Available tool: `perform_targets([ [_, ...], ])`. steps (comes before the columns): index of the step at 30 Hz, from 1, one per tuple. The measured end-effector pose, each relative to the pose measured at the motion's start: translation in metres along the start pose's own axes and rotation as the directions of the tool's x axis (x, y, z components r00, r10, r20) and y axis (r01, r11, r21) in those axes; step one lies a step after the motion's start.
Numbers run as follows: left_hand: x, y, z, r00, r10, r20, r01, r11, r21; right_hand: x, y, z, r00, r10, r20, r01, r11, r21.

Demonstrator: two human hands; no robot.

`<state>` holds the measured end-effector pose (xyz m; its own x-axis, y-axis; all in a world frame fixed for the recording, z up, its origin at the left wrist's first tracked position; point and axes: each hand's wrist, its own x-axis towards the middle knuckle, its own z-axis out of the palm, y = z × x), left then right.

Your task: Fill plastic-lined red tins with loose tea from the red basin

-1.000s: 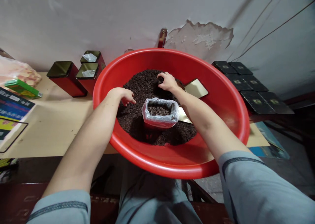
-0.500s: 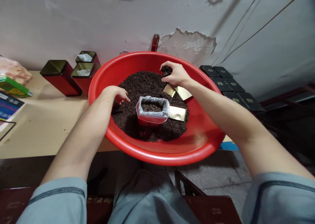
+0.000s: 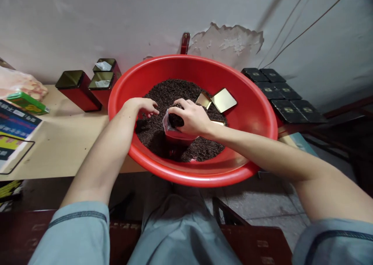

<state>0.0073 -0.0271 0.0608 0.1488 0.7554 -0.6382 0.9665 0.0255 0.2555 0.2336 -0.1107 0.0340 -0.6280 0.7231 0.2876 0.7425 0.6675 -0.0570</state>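
A wide red basin [image 3: 201, 180] holds a heap of dark, dried tea leaves [image 3: 175, 87]. In the heap stands a red tin [image 3: 180, 138] with a clear plastic liner [image 3: 166, 122] folded over its rim. My right hand [image 3: 190, 117] curls around a clump of the leaves right over the tin's mouth and hides most of the opening. To the left of the tin, my left hand [image 3: 147, 107] hovers low over the heap, fingers apart and holding nothing. Gold-coloured lids [image 3: 224, 100] lie on the leaves to the right, one partly behind my right hand.
Left of the basin, open red tins [image 3: 78, 91] stand on the table [image 3: 67, 140], two with plastic inside. A green box [image 3: 27, 103] and a printed box [image 3: 17, 125] lie farther left. Several black-lidded tins [image 3: 284, 90] stand at right. The wall is behind.
My right hand has come left and toward me with its clump of leaves, from above the lids to the tin's mouth. My left hand stays beside the tin. The view has shifted slightly.
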Motion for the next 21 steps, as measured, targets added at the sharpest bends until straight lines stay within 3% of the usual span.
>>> perform_targets([
  [10, -0.003, 0.0, 0.002, 1.0, -0.018, 0.024, 0.017, 0.998, 0.056, -0.005, 0.02, 0.017, 0.976, -0.168, -0.141, 0.184, 0.977, 0.11],
  [21, -0.008, 0.006, 0.006, 0.998, -0.006, 0.055, 0.002, 0.998, 0.067, 0.004, 0.022, 0.018, 0.959, -0.284, -0.01, 0.28, 0.936, 0.214],
])
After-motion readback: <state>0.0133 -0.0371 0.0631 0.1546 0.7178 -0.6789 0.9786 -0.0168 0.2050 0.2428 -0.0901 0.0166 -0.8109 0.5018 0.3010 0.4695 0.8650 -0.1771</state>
